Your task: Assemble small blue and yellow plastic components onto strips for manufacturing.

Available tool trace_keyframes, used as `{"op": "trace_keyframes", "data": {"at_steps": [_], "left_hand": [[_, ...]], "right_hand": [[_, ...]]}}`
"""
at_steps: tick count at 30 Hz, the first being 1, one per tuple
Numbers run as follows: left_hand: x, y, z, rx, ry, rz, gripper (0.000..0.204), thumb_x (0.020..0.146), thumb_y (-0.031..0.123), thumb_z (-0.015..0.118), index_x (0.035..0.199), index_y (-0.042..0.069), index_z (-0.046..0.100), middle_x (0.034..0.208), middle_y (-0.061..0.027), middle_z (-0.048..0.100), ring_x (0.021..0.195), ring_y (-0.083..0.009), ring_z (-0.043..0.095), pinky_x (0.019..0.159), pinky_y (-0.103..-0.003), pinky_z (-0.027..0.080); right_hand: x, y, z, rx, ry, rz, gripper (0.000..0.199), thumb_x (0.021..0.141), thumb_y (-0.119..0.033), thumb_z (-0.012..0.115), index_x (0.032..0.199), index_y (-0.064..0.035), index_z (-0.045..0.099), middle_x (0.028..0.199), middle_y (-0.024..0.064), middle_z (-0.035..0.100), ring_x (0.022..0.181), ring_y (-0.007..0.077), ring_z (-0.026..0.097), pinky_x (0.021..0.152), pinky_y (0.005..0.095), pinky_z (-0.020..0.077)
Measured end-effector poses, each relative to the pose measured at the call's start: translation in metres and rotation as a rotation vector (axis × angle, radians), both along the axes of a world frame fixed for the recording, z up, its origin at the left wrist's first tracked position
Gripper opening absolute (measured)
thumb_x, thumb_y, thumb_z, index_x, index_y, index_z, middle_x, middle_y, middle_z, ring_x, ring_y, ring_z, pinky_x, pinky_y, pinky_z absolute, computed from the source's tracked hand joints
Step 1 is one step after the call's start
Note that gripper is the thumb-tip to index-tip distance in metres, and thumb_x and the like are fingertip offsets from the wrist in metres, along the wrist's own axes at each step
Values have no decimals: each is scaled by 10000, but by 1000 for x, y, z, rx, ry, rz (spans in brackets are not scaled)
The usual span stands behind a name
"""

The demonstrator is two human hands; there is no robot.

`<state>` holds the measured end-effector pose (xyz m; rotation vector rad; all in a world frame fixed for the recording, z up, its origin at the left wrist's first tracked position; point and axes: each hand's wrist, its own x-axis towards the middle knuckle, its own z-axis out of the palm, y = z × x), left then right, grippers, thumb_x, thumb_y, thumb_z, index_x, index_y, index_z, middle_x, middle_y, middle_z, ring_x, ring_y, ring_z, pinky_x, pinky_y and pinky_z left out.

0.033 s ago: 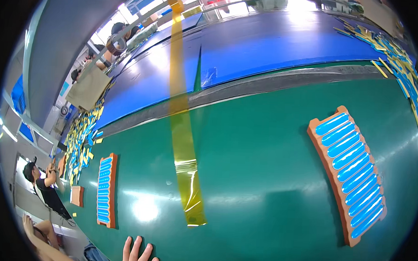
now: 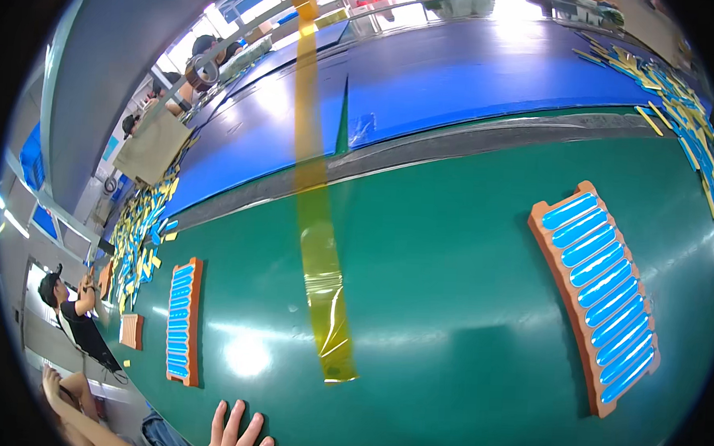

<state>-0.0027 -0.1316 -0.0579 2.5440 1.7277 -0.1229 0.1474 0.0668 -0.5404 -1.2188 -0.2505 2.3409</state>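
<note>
My left hand [image 2: 234, 437] lies on the green tabletop [image 2: 441, 306] at the lower edge, fingers spread and holding nothing. Its wrist is cut off by the picture's edge. My right hand is out of view. Up and left of the hand stands an orange-brown grooved block [image 2: 194, 327] with a row of blue strips. A larger-looking block of this kind [image 2: 567, 276], with shiny blue rounded strips in its grooves, sits at the right. Between them, a translucent amber tape strip [image 2: 320, 273] hangs down from the top; whether its free lower end touches the table is unclear.
Blue sheeting [image 2: 490, 85] covers the surface beyond a dark strip [image 2: 424, 150]. Loose blue and yellow pieces pile up at left [image 2: 138, 225] and right [image 2: 673, 93]. A small grooved block [image 2: 131, 331] stands at the left edge. Other people [image 2: 82, 322] are on the left side.
The whole view has shifted very slightly. The tape's lower end appears a little higher and further right. My hand stays spread on the tabletop.
</note>
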Motion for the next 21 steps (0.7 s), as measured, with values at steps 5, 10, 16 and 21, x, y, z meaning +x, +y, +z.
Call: {"op": "trace_keyframes", "data": {"at_steps": [5, 10, 16, 21], "left_hand": [[1, -4, 0, -6, -34, 4, 512, 724, 126, 477, 1162, -110, 357, 1232, -345, 321, 1154, -532, 282, 931, -633, 209], [-3, -10, -4, -52, 46, -4, 728, 616, 317, 608, 1168, -80, 349, 1236, -336, 313, 1154, -541, 265, 928, -647, 171], [0, -5, -3, -3, -8, -11, 709, 610, 293, 601, 1157, -87, 356, 1234, -341, 309, 1149, -548, 261, 929, -652, 148], [-3, -10, -3, 69, -25, 7, 579, 668, 190, 493, 1168, -86, 399, 1267, -295, 317, 1182, -497, 267, 953, -619, 150]], "right_hand": [[8, -16, 24, 7, -24, 9, 230, 706, -60, 506, 894, 73, 510, 810, 170, 583, 757, 274, 599, 723, 408, 512], [22, -36, 55, 18, -58, -22, 231, 706, -62, 503, 893, 73, 510, 812, 171, 584, 759, 275, 599, 724, 412, 511], [103, -79, 98, 4, -213, -137, 232, 705, -64, 501, 892, 73, 509, 814, 172, 585, 762, 277, 600, 725, 416, 511], [170, -137, 155, -6, -346, -285, 233, 704, -65, 498, 892, 73, 508, 816, 172, 586, 764, 279, 600, 726, 420, 510]]}}
